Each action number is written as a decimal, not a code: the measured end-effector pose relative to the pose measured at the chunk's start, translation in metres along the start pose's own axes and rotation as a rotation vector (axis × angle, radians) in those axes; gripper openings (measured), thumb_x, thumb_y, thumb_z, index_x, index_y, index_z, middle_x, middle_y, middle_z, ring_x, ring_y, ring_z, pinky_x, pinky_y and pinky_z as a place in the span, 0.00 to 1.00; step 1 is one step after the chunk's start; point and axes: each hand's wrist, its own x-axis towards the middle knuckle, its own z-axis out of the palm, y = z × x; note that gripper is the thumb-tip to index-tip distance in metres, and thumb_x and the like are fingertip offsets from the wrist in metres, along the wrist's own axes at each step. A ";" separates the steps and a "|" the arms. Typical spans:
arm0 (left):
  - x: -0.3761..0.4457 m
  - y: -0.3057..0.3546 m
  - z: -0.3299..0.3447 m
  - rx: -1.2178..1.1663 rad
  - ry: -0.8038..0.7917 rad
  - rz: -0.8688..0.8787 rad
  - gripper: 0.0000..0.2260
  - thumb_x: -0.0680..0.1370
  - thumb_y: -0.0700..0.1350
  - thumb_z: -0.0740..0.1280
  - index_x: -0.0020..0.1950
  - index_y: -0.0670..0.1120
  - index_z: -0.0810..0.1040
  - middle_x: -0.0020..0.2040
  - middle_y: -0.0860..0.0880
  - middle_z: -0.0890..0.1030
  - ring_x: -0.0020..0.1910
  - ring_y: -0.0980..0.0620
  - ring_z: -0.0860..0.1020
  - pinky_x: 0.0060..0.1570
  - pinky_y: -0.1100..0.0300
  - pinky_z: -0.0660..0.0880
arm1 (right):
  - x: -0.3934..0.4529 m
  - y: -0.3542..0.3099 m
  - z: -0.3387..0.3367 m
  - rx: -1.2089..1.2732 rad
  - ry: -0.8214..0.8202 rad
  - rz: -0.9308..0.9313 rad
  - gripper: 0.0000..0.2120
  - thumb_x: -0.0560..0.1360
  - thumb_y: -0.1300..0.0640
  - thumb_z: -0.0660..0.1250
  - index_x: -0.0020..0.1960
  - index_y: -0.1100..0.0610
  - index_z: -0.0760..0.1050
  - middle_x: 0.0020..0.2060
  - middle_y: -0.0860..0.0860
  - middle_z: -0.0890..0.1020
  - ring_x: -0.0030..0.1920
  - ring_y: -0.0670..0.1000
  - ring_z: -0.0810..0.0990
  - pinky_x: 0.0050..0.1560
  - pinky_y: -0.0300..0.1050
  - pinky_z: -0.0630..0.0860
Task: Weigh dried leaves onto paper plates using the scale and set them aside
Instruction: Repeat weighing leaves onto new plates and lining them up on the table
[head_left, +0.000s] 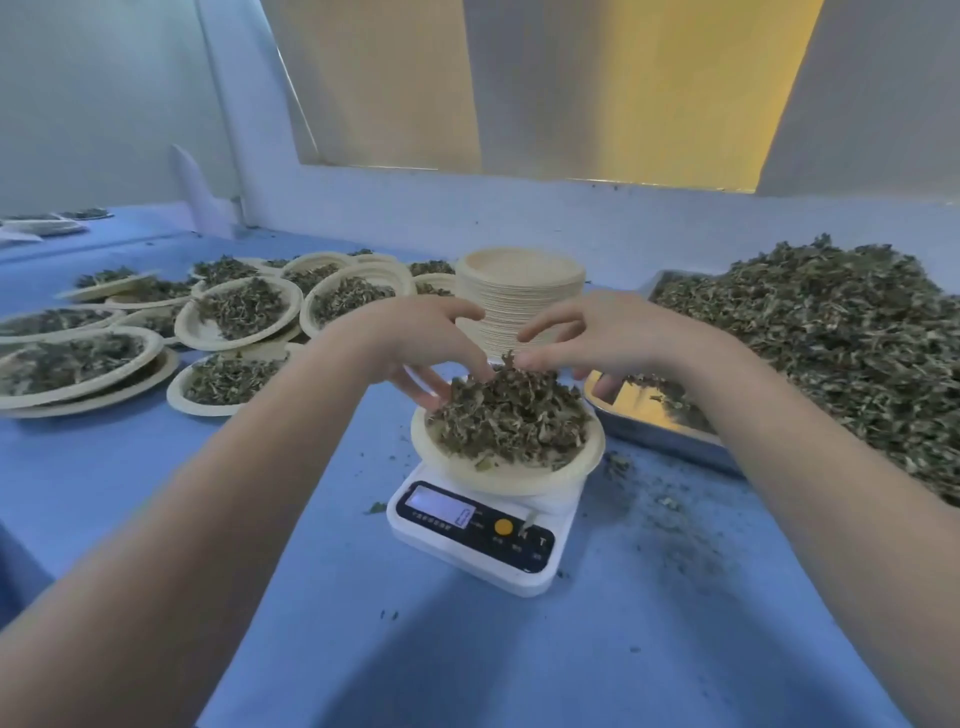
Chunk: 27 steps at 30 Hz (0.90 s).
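Two hands (511, 345) over one heaped paper plate (506, 475), one scale (480, 530).

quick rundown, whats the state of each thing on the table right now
scale: on, display lit, reading too blurred to tell
plate on the scale: heaped with dried leaves
left hand: fingers curled over the heap, touching the leaves
right hand: fingers curled at the heap's top
stack of empty plates: upright behind the scale
metal tray: piled with loose leaves
filled plates: set aside at left, overlapping

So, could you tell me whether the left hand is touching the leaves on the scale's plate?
Touching: the head view shows the left hand's fingertips resting against the dried leaves.
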 end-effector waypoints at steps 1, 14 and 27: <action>0.001 -0.002 -0.001 -0.020 0.024 0.021 0.29 0.73 0.41 0.71 0.72 0.56 0.66 0.64 0.50 0.70 0.42 0.49 0.83 0.36 0.58 0.81 | 0.001 0.000 0.000 0.006 0.028 -0.012 0.15 0.70 0.40 0.70 0.55 0.39 0.76 0.51 0.43 0.79 0.43 0.44 0.82 0.35 0.40 0.82; 0.027 -0.045 0.017 -0.248 0.445 0.189 0.09 0.76 0.37 0.63 0.49 0.49 0.80 0.39 0.50 0.77 0.34 0.55 0.74 0.31 0.64 0.70 | 0.027 0.006 0.034 -0.250 0.217 -0.087 0.24 0.69 0.30 0.62 0.57 0.42 0.77 0.43 0.40 0.76 0.44 0.41 0.74 0.42 0.40 0.70; 0.039 -0.057 0.038 -0.636 0.755 0.267 0.07 0.74 0.38 0.65 0.45 0.50 0.79 0.38 0.54 0.78 0.33 0.60 0.73 0.40 0.61 0.69 | 0.031 0.003 0.072 -0.590 0.273 -0.138 0.29 0.70 0.26 0.52 0.62 0.42 0.69 0.54 0.50 0.71 0.52 0.53 0.72 0.41 0.46 0.65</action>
